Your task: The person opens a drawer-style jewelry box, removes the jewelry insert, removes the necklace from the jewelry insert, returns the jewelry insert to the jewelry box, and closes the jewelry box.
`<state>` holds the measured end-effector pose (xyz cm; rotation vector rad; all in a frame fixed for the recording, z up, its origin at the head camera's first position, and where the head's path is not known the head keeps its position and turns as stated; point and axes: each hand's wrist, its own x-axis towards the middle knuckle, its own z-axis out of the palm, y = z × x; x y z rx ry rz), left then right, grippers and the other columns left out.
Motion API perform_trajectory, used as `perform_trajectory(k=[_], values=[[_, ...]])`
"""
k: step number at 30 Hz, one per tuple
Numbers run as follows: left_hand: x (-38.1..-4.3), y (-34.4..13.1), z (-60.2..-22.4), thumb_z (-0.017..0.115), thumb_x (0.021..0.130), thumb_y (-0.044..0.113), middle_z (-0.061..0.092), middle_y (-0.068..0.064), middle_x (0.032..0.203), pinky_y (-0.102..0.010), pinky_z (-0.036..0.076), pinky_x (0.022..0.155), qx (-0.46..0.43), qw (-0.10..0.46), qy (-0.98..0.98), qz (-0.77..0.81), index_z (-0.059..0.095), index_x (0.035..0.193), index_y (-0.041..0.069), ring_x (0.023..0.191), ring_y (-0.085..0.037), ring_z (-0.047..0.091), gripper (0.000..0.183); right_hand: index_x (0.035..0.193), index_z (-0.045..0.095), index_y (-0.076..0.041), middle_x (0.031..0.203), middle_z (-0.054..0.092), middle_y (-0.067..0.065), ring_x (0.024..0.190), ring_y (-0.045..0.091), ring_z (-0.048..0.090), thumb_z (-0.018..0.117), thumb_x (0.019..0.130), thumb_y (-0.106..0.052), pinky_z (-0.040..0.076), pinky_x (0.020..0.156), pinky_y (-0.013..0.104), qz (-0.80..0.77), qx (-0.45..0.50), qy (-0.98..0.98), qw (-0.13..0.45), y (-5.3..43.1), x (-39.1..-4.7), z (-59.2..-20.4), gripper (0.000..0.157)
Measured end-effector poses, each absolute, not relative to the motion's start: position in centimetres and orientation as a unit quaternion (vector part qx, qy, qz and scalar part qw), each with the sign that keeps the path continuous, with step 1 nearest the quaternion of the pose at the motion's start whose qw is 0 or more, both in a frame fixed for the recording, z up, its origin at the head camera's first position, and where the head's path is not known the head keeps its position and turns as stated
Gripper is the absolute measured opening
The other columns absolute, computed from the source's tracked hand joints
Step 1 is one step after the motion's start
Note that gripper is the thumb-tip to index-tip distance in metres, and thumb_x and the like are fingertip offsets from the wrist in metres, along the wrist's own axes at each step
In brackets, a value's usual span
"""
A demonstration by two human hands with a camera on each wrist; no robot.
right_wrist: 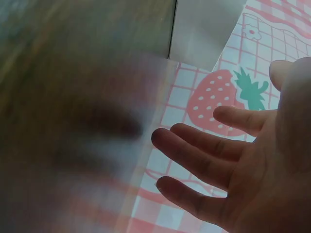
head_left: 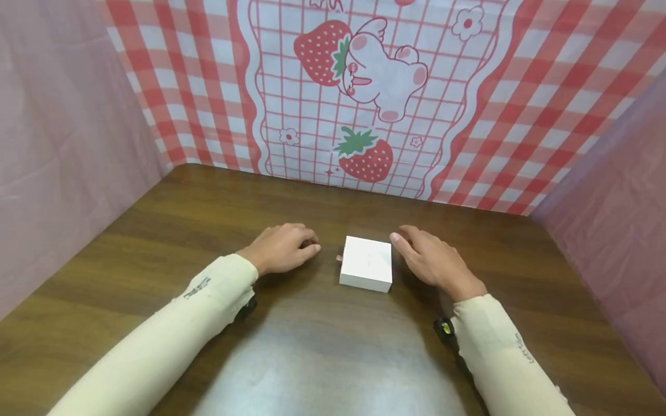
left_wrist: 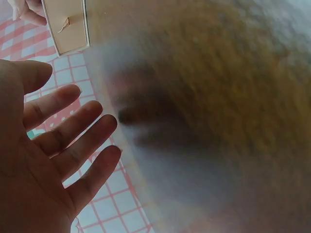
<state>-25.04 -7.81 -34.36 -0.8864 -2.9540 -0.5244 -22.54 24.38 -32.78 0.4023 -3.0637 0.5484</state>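
A white, flat, square box [head_left: 366, 261] lies on the wooden table between the two hands. A small tab [head_left: 339, 258] sticks out of its left side, also visible as a pale loop [left_wrist: 64, 24] in the left wrist view. To the left of the box, a short gap away, is my left hand [head_left: 283, 247], fingers loosely bent and holding nothing. My right hand [head_left: 432, 257] is close by the box's right side, its thumb near the far right corner. In the right wrist view, spread fingers [right_wrist: 194, 160] stand apart from the box wall [right_wrist: 204, 34].
The brown wooden table [head_left: 312, 352] carries a bright reflection in front of the box. Behind it hangs a red-and-white checked cloth [head_left: 322, 110] with strawberries. Pink cloth [head_left: 67, 144] hangs along the left, and more pink cloth [head_left: 614, 231] along the right.
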Motion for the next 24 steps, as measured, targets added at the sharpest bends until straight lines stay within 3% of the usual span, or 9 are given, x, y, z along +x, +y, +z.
perform_trajectory(k=[10,24], values=[[-24.8,-7.7,-34.5,0.055,0.102,0.038,0.068,0.002,0.116,-0.046,0.05,0.093,-0.282,0.004,-0.944,-0.172,0.072,0.119,0.019,0.109,-0.02,0.062,0.031,0.15,0.043,-0.007,0.145,0.051,0.017,0.133,0.036,0.048,0.032,0.103,-0.062,0.036,0.105,0.064,0.17,0.142,-0.975,0.003,24.0,-22.6,-33.0,0.073],[-24.3,-5.9,-33.9,0.055,0.102,0.038,0.069,0.003,0.119,-0.045,0.05,0.094,-0.306,-0.035,-0.936,-0.172,0.072,0.121,0.018,0.112,-0.018,0.063,0.031,0.155,0.037,-0.013,0.148,0.048,0.016,0.136,0.035,0.044,0.031,0.097,-0.072,0.036,0.103,0.065,0.152,0.149,-0.977,-0.032,23.1,-22.3,-33.0,0.082]])
